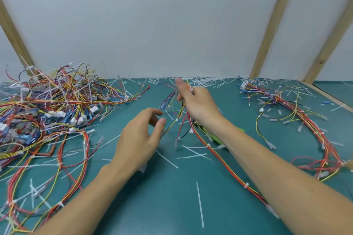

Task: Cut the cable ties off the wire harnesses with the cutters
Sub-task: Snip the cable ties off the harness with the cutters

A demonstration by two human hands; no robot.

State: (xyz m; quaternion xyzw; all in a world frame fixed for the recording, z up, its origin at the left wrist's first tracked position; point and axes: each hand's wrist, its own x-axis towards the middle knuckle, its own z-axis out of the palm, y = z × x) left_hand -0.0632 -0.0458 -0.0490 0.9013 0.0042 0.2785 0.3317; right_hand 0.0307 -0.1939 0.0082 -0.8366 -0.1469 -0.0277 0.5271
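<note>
Right hand (198,105): it is lifted above the desk (172,196). Its grip is closed around a wire harness (210,150), with the thumb sticking up.
Wire harness in the hand: red, yellow, black and blue wires. Some hang down from the hand to the desk. A long red and yellow part runs on under the right arm toward the near right side. Small white cable ties (246,185) are wrapped around it.
Left hand (139,139): it is lifted just left of the hanging wires. Its grip is loose and partly open, with bent fingers, and it holds nothing. The fingertips are close to the wires, but I cannot tell if they touch.
Cutters (215,137): a green handle lies on the desk under the right arm. Most of it is hidden.
Big pile of harnesses (53,105): a tangled heap on the left side of the desk, with white and blue plugs.
Smaller bunch of harnesses (298,116): spread out on the right side of the desk.
Cut tie pieces (200,204): thin white strips lie all over the green desk, many along the back edge.
Wall (152,15): pale, behind the desk, with slanted wooden strips (271,25).
</note>
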